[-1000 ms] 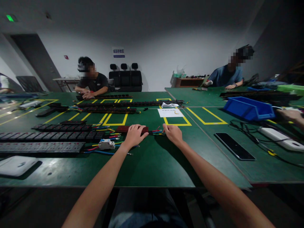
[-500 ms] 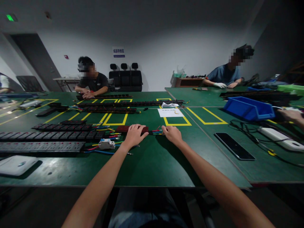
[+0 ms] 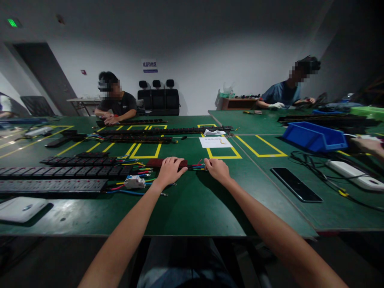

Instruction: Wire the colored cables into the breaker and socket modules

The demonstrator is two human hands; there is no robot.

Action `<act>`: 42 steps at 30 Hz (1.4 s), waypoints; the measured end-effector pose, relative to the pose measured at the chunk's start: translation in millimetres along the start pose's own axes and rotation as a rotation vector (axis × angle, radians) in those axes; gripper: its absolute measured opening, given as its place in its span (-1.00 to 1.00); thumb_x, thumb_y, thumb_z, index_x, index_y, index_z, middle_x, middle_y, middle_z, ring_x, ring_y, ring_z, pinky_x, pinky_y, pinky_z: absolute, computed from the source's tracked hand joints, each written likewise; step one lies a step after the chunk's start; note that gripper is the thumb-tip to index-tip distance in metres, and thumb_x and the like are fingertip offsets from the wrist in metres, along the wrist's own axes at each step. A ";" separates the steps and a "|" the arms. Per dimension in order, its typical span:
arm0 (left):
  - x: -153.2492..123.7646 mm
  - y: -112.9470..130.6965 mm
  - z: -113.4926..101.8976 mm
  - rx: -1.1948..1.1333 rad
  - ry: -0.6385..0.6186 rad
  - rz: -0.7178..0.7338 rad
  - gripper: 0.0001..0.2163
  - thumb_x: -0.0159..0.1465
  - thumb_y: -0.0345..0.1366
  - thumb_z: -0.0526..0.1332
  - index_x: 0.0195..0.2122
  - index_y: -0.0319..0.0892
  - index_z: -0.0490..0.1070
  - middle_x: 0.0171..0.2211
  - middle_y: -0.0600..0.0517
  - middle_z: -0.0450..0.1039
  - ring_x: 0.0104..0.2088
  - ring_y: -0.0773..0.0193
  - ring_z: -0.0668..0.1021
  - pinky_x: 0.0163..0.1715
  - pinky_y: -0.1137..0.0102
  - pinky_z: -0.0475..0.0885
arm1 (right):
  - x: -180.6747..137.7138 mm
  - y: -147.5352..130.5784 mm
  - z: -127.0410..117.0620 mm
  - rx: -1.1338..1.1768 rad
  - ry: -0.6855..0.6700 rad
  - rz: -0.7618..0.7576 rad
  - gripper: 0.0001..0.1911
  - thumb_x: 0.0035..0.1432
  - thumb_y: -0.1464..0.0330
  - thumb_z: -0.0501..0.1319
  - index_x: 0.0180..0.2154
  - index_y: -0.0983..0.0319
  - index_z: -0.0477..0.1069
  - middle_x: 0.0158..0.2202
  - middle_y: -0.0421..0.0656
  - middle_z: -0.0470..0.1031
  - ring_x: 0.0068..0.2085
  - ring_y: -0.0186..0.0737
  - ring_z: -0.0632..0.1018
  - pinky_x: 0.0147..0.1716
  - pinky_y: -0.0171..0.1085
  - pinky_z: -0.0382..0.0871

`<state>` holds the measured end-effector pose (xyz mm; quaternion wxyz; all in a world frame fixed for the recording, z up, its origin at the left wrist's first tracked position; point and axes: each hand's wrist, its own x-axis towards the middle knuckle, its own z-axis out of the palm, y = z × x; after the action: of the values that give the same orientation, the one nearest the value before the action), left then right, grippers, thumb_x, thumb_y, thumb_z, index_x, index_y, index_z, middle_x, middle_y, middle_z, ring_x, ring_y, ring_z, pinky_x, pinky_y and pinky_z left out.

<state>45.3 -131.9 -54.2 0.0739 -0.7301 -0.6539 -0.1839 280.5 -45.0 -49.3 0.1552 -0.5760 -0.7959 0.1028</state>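
My left hand lies over a dark red block, fingers bent across its top and thumb along the near side. Several thin coloured wires, red, blue and green, come out of the block's right end. My right hand is closed on the far ends of these wires, thumb and fingers together; the tips are mostly hidden. Left of my hands, long black socket strips lie side by side, with loose wires ending in metal lugs. A small white circuit breaker sits among those wires.
A black phone, a white power bank with black cables and a blue bin are on the right. Another white device lies front left. Beyond are a paper sheet, more strips and two co-workers.
My hands, the block and the wires stay in place. At the far right, the co-worker across the table has raised one hand from the tabletop.
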 end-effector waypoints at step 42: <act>-0.4 -1.1 1.2 -0.003 0.013 0.009 -0.54 0.45 0.06 0.12 0.24 -0.08 0.41 0.13 -0.15 0.46 0.16 -0.06 0.44 0.19 0.06 0.30 | 0.0 1.9 5.3 -0.061 -0.074 -0.070 -0.54 0.48 0.08 -0.03 -0.19 0.15 0.55 -0.20 -0.04 0.64 -0.19 -0.07 0.63 -0.27 -0.29 0.28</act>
<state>44.4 -131.6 -55.6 0.0778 -0.7319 -0.6499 -0.1892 280.2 -44.3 -54.9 0.1117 -0.5482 -0.8235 0.0940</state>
